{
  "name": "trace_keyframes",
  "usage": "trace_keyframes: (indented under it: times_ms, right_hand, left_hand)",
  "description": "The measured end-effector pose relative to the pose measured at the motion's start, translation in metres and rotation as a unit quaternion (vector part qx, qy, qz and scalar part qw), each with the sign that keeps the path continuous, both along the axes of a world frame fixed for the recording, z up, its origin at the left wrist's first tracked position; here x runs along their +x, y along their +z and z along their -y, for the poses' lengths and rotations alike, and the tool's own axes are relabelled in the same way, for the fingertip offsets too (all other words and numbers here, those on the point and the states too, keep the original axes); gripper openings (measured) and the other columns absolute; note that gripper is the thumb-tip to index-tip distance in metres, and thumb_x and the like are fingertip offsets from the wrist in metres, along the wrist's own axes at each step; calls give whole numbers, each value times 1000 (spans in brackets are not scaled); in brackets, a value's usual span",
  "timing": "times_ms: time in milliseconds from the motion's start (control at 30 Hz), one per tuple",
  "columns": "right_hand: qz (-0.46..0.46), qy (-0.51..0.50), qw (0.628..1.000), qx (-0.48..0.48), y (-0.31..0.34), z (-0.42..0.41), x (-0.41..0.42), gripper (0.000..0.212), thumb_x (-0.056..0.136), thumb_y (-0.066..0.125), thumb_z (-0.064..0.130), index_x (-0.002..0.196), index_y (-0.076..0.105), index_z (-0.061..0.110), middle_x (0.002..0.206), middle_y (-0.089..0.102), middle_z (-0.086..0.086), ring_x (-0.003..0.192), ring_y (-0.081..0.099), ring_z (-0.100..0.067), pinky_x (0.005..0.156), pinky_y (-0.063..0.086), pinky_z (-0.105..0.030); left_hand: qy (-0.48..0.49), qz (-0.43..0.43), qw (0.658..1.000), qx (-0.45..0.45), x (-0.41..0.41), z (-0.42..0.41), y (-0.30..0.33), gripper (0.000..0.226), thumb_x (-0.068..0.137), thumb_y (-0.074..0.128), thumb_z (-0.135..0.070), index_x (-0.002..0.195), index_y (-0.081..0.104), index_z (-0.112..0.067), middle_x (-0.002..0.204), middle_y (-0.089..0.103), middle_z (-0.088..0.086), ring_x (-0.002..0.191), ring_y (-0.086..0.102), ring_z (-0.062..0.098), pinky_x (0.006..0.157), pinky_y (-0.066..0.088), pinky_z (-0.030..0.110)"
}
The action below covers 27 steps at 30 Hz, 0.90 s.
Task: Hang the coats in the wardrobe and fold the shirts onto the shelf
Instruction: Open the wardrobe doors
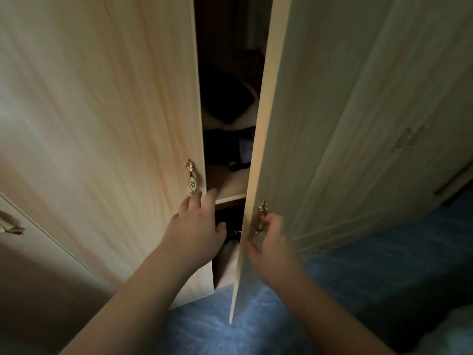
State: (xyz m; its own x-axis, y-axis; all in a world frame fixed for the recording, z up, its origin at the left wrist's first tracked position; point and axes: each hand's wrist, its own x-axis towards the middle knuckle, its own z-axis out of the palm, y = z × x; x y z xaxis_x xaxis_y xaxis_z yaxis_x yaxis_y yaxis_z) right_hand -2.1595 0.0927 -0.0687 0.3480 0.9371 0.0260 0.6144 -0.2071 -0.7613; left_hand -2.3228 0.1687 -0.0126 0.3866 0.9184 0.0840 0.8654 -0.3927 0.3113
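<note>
The wardrobe doors (102, 124) are showing a pale, light-wood tone with fine vertical grain streaks. The handles (191, 176) are gleaming gold, and the left one is carrying a white oval inset with a small dark-green motif. The shelf (231, 187) is looking light tan, with dark, almost black clothes (225, 98) lying above it. The carpet (371, 265) is appearing mottled blue.

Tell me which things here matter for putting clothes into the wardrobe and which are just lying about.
For the job:
- right door, partly open
- its handle, gripped by the right hand
- left door
- its handle, just above the left hand
- shelf

Just lying about:
- dark bundles inside
- blue carpet
- door handle far left
</note>
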Motion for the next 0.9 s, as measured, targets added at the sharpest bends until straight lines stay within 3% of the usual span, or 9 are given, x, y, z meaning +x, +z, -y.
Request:
trace_keyframes:
  times_ms: [133, 233, 400, 500, 600, 700, 800, 900]
  right_hand:
    - [-23, -25, 999, 28, 9, 62, 32, 87, 82, 76, 36, 143, 15, 43, 138, 48, 17, 120, 49, -1, 102, 46, -35]
    - [21, -38, 998, 38, 11, 104, 70, 91, 83, 74, 37, 149, 11, 41, 144, 41, 11, 126, 49, -9, 103, 47, -40]
    - [9, -102, 994, 42, 12, 149, 139, 63, 90, 64, 24, 143, 30, 29, 130, 49, 4, 117, 56, -16, 98, 50, -44]
    - [-21, -166, 984, 58, 12, 170, 174, 45, 92, 53, 12, 134, 39, 22, 121, 53, 2, 112, 58, -17, 96, 50, -41]
    - [-54, -197, 977, 66, 17, 184, 188, 47, 90, 53, 7, 133, 35, 18, 123, 54, -1, 117, 58, -22, 98, 49, -38]
    - [-46, -191, 980, 42, 18, 196, 184, 83, 88, 60, 10, 153, 9, 20, 156, 26, -3, 140, 37, -22, 115, 36, -38]
    - [59, -135, 988, 39, 18, 205, 173, 89, 89, 59, 18, 154, -2, 24, 163, -8, 6, 149, 19, -25, 117, 32, -39]
    - [104, -83, 991, 8, 23, 200, 162, 85, 91, 54, 25, 154, -2, 26, 163, 1, 1, 144, 26, -25, 110, 39, -39]
  left_hand:
    - [-63, 16, 998, -14, 55, 63, -7, 67, 90, 56, -41, 148, 23, -29, 154, 34, 0, 141, 35, 26, 109, 43, 44]
    - [-88, 18, 996, -29, 101, 109, -11, 70, 90, 57, -42, 149, 22, -30, 156, 31, 1, 144, 29, 26, 111, 39, 46]
    - [-105, 2, 994, -31, 148, 151, -10, 71, 93, 51, -48, 151, 13, -33, 160, 23, -1, 147, 23, 24, 111, 37, 45]
    - [-101, -3, 995, -27, 169, 166, -2, 71, 94, 49, -49, 153, 11, -32, 162, 18, 0, 149, 19, 25, 112, 36, 45]
    - [-111, -6, 994, -19, 186, 179, 4, 72, 94, 49, -46, 152, 12, -29, 161, 20, 2, 149, 18, 26, 112, 35, 46]
    - [-118, -12, 993, -19, 199, 188, 4, 72, 93, 50, -45, 152, 12, -28, 161, 18, 3, 149, 18, 27, 112, 36, 47]
    - [-112, -8, 994, -17, 200, 190, 4, 72, 92, 52, -44, 152, 14, -29, 159, 23, 1, 148, 20, 26, 111, 37, 46]
    - [-86, 6, 996, -19, 190, 185, 5, 71, 93, 54, -41, 152, 17, -29, 157, 28, -3, 146, 24, 23, 111, 38, 44]
